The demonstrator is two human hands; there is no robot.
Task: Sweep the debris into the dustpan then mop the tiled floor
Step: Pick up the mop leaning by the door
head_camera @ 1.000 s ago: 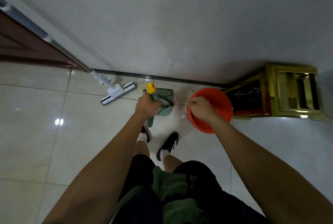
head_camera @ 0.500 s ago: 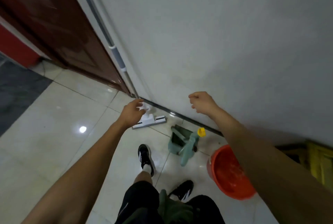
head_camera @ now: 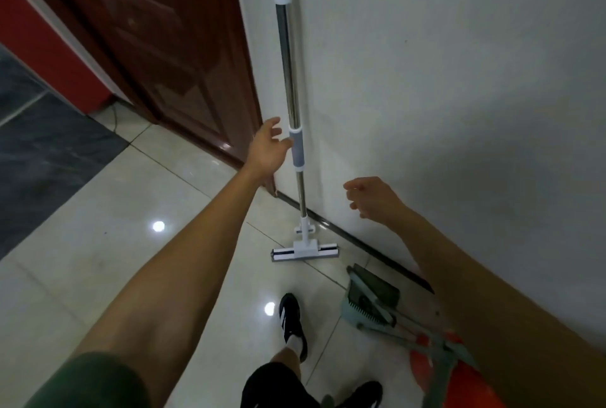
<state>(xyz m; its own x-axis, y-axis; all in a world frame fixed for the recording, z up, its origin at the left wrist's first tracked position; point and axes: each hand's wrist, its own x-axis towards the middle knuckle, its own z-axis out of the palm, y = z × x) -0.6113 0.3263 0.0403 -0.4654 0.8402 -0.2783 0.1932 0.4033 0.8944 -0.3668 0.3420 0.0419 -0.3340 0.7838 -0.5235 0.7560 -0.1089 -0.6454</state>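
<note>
Mop (head_camera: 296,158) upright vs wall (head_camera: 459,79), head on tiled floor (head_camera: 98,243) by baseboard, your left hand (head_camera: 267,151) w/ fingers spread, just at grey grip, not closed round it, right hand (head_camera: 370,197) loosely curled, holding nothing, dustpan (head_camera: 373,301) on floor near bucket (head_camera: 465,384), door (head_camera: 147,46) left.

Indoor hallway of a home or similar building: glossy tiled floor (head_camera: 98,260), plain white wall (head_camera: 459,79), dark wooden door (head_camera: 157,46).

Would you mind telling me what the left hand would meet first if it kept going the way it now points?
Most likely the mop handle: the open left hand sits right beside its grey sleeve, though depth is unclear.
</note>
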